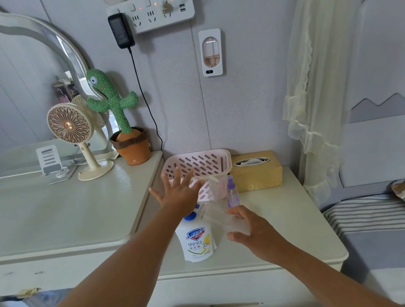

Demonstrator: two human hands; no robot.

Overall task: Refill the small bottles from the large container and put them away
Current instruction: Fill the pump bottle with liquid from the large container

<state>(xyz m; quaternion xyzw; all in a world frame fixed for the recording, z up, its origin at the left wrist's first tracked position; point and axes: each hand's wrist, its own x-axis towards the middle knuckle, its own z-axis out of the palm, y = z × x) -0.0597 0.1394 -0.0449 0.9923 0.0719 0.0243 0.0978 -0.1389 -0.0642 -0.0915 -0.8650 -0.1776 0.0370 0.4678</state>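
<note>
Left hand is seen open, fingers spread, held in front of the basket; nothing is gripped. Right hand is curved, thumb and fingers apart, about a blurred clear shape, probably a small bottle. Whether it is actually gripped cannot be told.

The soap pouch is stood upright on the cabinet with its blue cap on, just left of the right hand and below the left wrist. A purple spray bottle and a pump bottle are stood close together just in front of the basket, near the tissue box.

Step judged: early, a small bottle being taken for refilling. No fill levels can be read.

To do it well:
- The clear bottle should be gripped firmly round the body, since it looks light and easily tipped.
- Its top should be removed, and the open bottle should be set flat on the cabinet.
- The pouch should be uncapped and held by the neck, because the soft sides may squirt if squeezed.
- The spout should be brought close over the narrow mouth, and soap should be poured slowly.
- The two standing bottles should be kept out of the elbow's path.
- The basket is assumed to be the put-away spot.
</note>
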